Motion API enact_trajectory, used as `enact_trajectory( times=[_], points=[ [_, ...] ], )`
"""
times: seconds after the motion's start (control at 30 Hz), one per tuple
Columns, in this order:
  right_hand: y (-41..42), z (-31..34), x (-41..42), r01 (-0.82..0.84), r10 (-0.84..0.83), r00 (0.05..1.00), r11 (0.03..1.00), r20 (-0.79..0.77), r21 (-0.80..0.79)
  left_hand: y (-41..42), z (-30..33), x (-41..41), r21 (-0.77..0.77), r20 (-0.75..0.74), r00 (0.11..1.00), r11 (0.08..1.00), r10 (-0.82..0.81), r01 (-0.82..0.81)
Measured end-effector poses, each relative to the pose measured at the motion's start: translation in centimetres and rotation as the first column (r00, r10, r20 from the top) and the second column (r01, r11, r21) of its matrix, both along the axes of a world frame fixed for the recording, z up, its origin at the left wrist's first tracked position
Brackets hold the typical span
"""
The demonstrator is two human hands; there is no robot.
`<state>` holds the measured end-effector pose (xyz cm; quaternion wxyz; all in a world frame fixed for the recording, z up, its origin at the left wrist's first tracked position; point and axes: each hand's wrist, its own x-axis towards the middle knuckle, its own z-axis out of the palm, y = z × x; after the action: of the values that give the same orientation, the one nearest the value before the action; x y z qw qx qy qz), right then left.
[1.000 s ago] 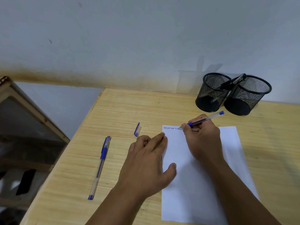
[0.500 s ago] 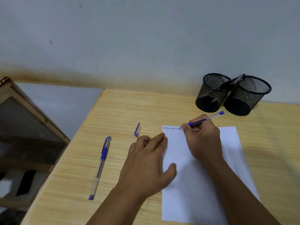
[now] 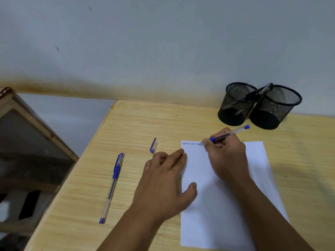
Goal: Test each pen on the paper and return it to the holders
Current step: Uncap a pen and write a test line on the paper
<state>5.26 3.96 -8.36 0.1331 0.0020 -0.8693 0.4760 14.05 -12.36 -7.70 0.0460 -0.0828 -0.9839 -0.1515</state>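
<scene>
The right hand (image 3: 227, 156) is pinching a blue pen (image 3: 228, 133) between thumb and fingers, the tip resting on the top edge of the paper (image 3: 223, 211), where a short line of small scribbles is running out from the sheet's upper left corner (the last marks look blue, though they are too small to read). The left hand (image 3: 164, 185) is lying flat with fingers loosely spread, palm on the table (image 3: 137, 124) and thumb pressing the sheet's left edge.

To do this step well, I judge, the pen should be kept at its present slant with light pressure, a few short strokes being enough to show ink, while the left hand is keeping the sheet from sliding.

Just beyond the left hand's fingertips a loose pen cap (image 3: 153, 145) is lying on the wood; it probably belongs to the pen in use and wants refitting first. Farther off to that hand's left, a capped blue pen (image 3: 112, 185) is waiting on the table. Past the right hand, toward the wall, two black mesh holders (image 3: 259, 105) are standing side by side and touching, with a dark pen (image 3: 257, 93) leaning across their rims. Nothing is blocking the way there.
</scene>
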Motion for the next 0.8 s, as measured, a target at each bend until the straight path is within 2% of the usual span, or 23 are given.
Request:
enact_trajectory(
  times=[0.3,0.47,0.7,0.8],
  points=[
    [0.5,0.2,-0.1,0.065,-0.036,0.992,0.966,0.119,-0.252,0.0,0.0,-0.2,0.042,0.008,1.000,0.999,0.020,-0.020],
    [1.5,1.4,-0.6,0.113,0.006,0.980,0.812,0.201,-0.573,0.1,0.4,-0.1,0.070,0.050,0.999,0.997,0.021,-0.025],
    [2.7,2.7,1.4,0.103,0.024,0.981,0.778,0.194,-0.620,0.2,1.6,0.1,0.083,0.060,0.998,0.997,0.001,-0.006],
    [3.1,3.1,2.7,0.099,0.031,0.980,0.783,0.197,-0.615,-0.1,1.7,0.1,0.241,0.025,0.998,0.969,0.050,-0.054]
  ],
)
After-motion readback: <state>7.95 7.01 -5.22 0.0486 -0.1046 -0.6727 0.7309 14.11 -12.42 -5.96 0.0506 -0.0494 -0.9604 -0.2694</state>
